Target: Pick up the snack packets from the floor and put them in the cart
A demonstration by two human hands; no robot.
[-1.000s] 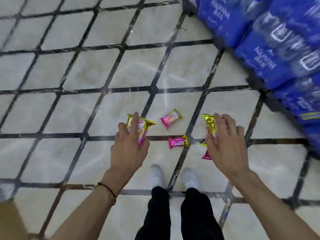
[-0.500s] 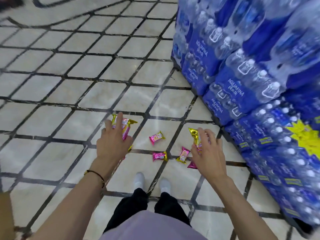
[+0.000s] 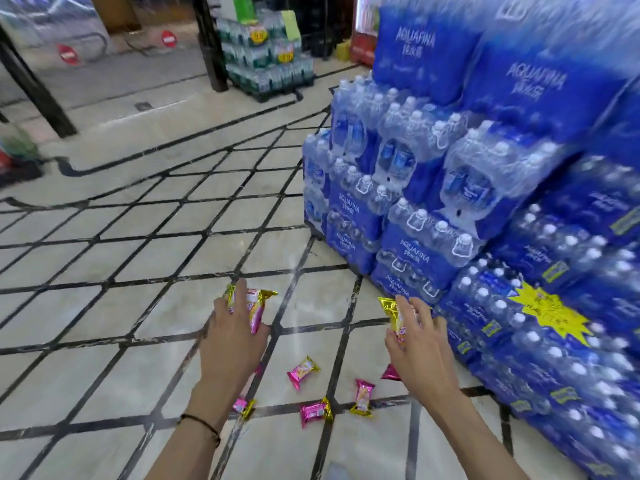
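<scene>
My left hand (image 3: pixel 232 336) grips a pink and gold snack packet (image 3: pixel 255 305), raised above the tiled floor. My right hand (image 3: pixel 420 344) holds another pink and gold packet (image 3: pixel 394 315) at about the same height. Several more packets lie on the floor below my hands: one (image 3: pixel 303 371) between them, one (image 3: pixel 316 413) nearer me, one (image 3: pixel 363 396) to its right. Parts of two others show, one (image 3: pixel 244 407) beside my left wrist and one (image 3: pixel 390 373) under my right hand. No cart is in view.
A tall stack of blue Aquafina water bottle packs (image 3: pixel 485 220) fills the right side, close to my right hand. Another pallet of bottled water (image 3: pixel 266 60) and a dark pillar (image 3: pixel 209 43) stand far back. Tiled floor (image 3: pixel 138 237) stretches to the left.
Both hands have risen from the floor with their packets as the view tilted up. More of the shop and the water stack has come into sight.
</scene>
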